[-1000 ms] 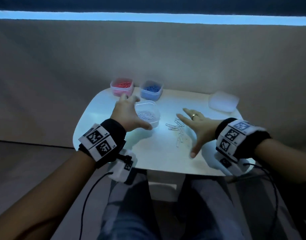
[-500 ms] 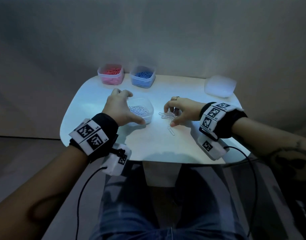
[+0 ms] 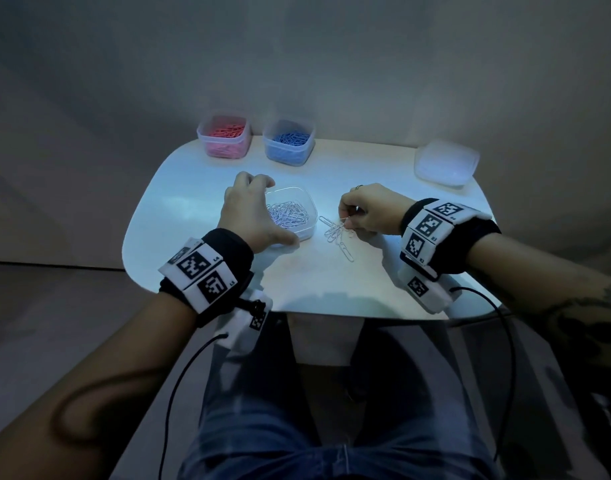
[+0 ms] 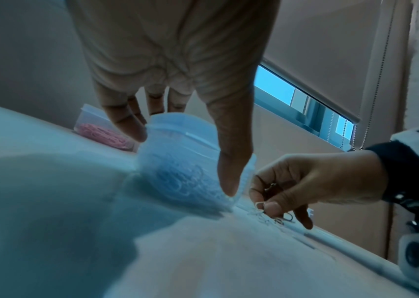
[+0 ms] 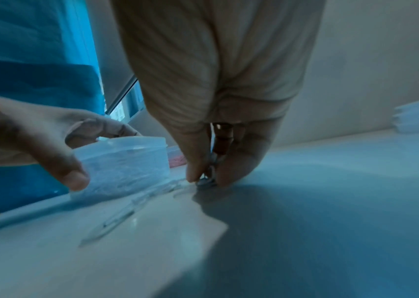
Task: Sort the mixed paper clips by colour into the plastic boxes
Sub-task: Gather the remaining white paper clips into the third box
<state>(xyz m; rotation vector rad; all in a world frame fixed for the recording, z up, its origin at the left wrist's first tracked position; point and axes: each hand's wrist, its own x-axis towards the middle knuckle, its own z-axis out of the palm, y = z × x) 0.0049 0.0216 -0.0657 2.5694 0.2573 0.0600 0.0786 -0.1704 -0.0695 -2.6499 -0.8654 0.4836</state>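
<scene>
A few white paper clips (image 3: 337, 230) at frame centre are pinched by the right hand (image 3: 370, 214). Just left, the clear box (image 3: 306, 221), gripped by the left hand (image 3: 248, 216), lies nearest.

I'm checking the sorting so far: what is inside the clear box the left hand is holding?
The clear box holds a heap of white paper clips. The left hand covers its left edge, so what lies there is hidden.
</scene>
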